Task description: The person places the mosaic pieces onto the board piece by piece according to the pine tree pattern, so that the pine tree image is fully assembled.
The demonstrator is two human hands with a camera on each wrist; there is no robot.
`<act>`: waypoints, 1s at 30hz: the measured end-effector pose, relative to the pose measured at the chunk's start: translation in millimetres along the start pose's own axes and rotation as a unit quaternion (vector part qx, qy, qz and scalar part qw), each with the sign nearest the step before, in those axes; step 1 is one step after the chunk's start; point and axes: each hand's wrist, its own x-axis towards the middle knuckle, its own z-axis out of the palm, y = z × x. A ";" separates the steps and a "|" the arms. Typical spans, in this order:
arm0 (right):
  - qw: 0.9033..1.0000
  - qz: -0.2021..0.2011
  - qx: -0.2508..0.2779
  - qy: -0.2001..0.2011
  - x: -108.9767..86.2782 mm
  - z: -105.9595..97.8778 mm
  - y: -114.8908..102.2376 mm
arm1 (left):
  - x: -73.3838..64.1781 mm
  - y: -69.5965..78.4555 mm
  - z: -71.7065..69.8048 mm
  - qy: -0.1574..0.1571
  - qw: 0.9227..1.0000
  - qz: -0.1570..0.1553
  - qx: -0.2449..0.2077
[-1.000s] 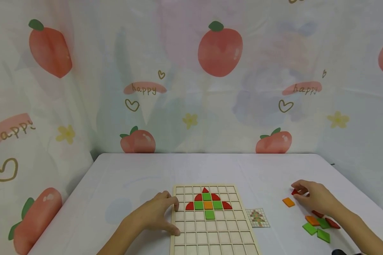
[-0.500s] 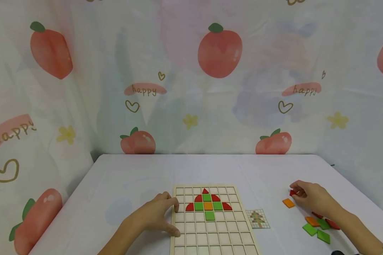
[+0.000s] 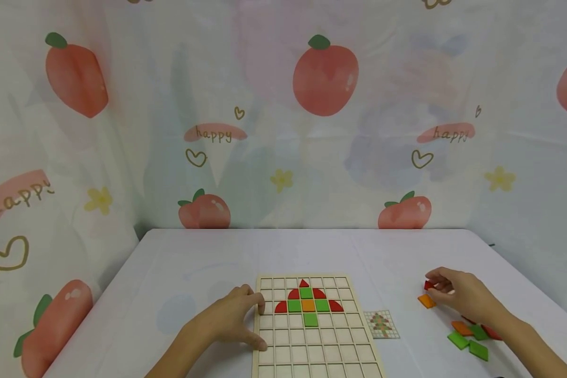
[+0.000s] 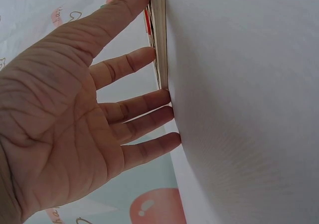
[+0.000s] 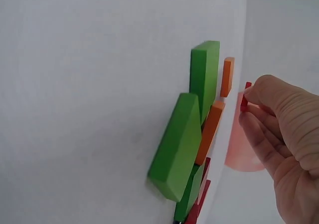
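My right hand (image 3: 465,294) pinches a small red tile (image 5: 246,96) between thumb and fingers, above the table at the right. Just below it lies an orange square tile (image 3: 426,301). My left hand (image 3: 236,317) rests at the left edge of a pale wooden grid board (image 3: 307,354), fingers spread, fingertips and thumb touching its rim. Near the board's top, red, green and orange tiles form a tree-like pattern around an orange square (image 3: 308,305). In the left wrist view the fingers of the left hand (image 4: 65,114) look nearly straight.
Beside the board's right edge lies a small card (image 3: 381,324) printed with a tree pattern. Several loose tiles, among them a green one (image 3: 479,350) and an orange one (image 3: 462,328), lie near the right forearm. Printed cloth (image 3: 283,157) hangs behind the white table (image 3: 193,262).
My right hand has moved slightly left with the red tile, closer over the orange square. The left hand and the board have stayed in place.
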 end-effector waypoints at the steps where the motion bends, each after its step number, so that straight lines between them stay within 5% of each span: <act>1: 1.000 -0.004 0.004 0.003 -0.9 0.2 -2.2 | -0.2 -0.2 0.0 0.000 1.000 -0.001 0.000; 14: 0.995 -0.065 0.052 0.051 -6.5 10.3 -43.5 | -0.2 -1.0 0.6 0.000 1.000 -0.001 0.001; 30: 0.976 -0.179 0.073 0.101 -5.2 24.4 -87.1 | -0.2 0.3 -1.3 -0.008 1.000 -0.003 -0.013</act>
